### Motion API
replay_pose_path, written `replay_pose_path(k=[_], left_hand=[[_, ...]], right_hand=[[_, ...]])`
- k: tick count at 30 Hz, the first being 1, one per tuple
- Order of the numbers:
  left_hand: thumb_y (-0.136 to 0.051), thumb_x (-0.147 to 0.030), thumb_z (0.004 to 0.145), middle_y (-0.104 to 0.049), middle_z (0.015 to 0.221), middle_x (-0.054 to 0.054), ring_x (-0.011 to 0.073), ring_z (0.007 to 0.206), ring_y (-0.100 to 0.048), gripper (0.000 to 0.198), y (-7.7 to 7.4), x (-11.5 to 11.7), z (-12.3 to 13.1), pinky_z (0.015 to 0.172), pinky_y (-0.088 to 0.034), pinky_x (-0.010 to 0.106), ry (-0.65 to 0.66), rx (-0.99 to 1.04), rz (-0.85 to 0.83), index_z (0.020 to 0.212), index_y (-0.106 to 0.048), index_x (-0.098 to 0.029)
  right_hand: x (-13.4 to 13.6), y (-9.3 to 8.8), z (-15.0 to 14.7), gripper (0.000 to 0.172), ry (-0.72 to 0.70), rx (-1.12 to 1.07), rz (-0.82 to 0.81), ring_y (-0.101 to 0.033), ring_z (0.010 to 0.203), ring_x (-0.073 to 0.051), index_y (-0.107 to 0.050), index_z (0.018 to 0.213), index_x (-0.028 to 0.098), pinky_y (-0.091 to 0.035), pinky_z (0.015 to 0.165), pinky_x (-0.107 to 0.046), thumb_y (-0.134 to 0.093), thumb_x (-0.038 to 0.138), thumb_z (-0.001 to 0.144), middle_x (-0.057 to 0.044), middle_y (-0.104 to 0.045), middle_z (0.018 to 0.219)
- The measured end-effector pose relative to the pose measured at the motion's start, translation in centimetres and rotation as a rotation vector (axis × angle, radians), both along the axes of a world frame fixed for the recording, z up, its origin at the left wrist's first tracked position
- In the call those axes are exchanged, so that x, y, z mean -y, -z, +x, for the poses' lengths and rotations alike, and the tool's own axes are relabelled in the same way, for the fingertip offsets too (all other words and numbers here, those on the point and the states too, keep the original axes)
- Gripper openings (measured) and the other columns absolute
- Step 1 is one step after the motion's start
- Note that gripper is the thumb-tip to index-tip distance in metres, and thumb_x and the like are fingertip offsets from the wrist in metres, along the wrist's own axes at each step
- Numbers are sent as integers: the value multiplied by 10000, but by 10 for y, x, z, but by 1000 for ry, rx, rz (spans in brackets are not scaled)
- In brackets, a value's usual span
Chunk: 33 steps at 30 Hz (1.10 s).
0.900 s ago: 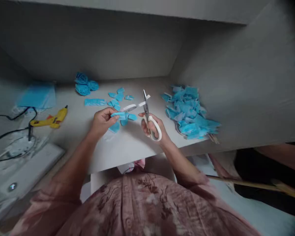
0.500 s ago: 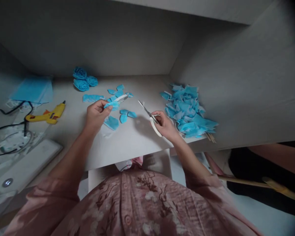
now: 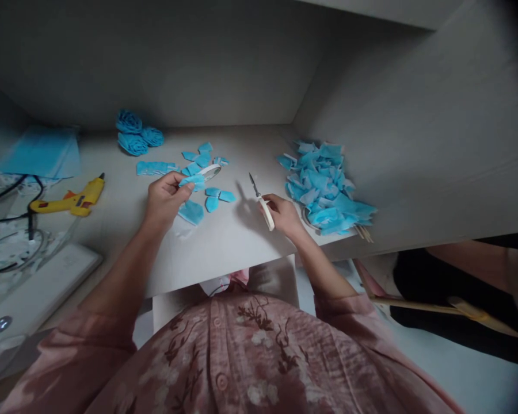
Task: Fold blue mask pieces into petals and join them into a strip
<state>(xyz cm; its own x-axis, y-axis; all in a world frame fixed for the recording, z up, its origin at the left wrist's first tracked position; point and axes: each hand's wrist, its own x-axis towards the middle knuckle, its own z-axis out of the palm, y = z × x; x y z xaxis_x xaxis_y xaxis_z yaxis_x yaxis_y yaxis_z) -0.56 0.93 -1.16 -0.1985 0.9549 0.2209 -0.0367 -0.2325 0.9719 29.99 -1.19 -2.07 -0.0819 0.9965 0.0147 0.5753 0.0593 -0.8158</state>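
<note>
The left hand (image 3: 164, 195) is pinching a small blue piece (image 3: 195, 181) above the worktop (image 3: 224, 247), while the right hand (image 3: 285, 217), well apart on that piece's right, is holding scissors (image 3: 266, 213) whose blades are pointing forward and slightly leftward.

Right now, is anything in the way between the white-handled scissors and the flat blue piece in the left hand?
Yes, a narrow white ring-shaped roll juts out beside the blue piece, toward the scissors. Beyond it, nothing raised shows in that gap.
</note>
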Motion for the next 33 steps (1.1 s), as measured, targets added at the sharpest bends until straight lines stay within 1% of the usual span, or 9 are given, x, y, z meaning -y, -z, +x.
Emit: replay_pose_path(k=[6,13,16,19,21,23,25,29,33], left_hand=[[-847,-273,671,-595,609,-38,90,543,-488,217,1,1,2,522,-375,204,11,-1,4,720,-651,-193],[-825,-289,654,-591,609,-32,85,529,-486,232,-4,4,5,521,-373,217,50,22,-7,729,-627,-193],[-816,-291,636,-560,584,-42,78,506,-480,257,-10,7,9,511,-361,212,136,140,-39,707,-587,-200],[-827,-293,602,-555,599,-39,77,507,-488,311,-17,10,13,510,-371,208,239,250,-96,683,-541,-202],[-840,-290,593,-541,596,-39,78,508,-488,337,-20,12,14,510,-372,209,285,278,-121,672,-525,-200],[-855,-291,592,-533,586,-37,83,509,-490,354,-21,14,14,507,-366,215,316,285,-135,663,-521,-200],[-870,-295,598,-530,578,-33,92,513,-497,361,-19,14,13,507,-366,223,340,279,-141,660,-527,-201],[-901,-302,612,-554,586,-21,96,519,-507,374,-15,15,11,507,-374,226,369,273,-140,663,-546,-197],[-904,-301,625,-616,625,-3,113,544,-542,328,-11,13,13,510,-412,230,363,293,-119,696,-601,-194]], right_hand=[[-11,-6,-2,670,-121,-200,-167,-489,616,-152,-587,697,206,-395,636,-308,-636,872,757,1,-563,619],[-25,-11,9,804,-254,172,-104,-553,645,-175,-552,623,208,-426,723,-335,-357,944,884,-50,-609,591],[-34,-20,25,716,-493,238,-136,-558,664,-171,-585,676,199,-431,699,-319,-385,825,959,-57,-645,654],[-44,-28,41,350,-677,322,-157,-639,757,-183,-730,913,184,-465,726,-299,-543,467,1001,-65,-749,818],[-49,-31,46,222,-608,447,-68,-692,836,-206,-780,1032,201,-494,786,-317,-575,244,957,-82,-800,915],[-51,-33,42,323,-425,487,80,-733,938,-242,-801,1122,193,-522,866,-363,-524,153,962,-129,-828,1030],[-51,-36,28,386,-297,314,192,-753,1054,-265,-782,1245,176,-556,925,-401,-468,208,1023,-163,-823,1158],[-44,-44,-18,476,-388,-234,136,-724,1246,-246,-746,1344,252,-602,991,-394,-585,564,1022,-99,-782,1349],[-40,-44,-49,478,-471,-389,23,-742,1030,-206,-793,1038,209,-582,990,-377,-684,662,931,-69,-823,1080]])
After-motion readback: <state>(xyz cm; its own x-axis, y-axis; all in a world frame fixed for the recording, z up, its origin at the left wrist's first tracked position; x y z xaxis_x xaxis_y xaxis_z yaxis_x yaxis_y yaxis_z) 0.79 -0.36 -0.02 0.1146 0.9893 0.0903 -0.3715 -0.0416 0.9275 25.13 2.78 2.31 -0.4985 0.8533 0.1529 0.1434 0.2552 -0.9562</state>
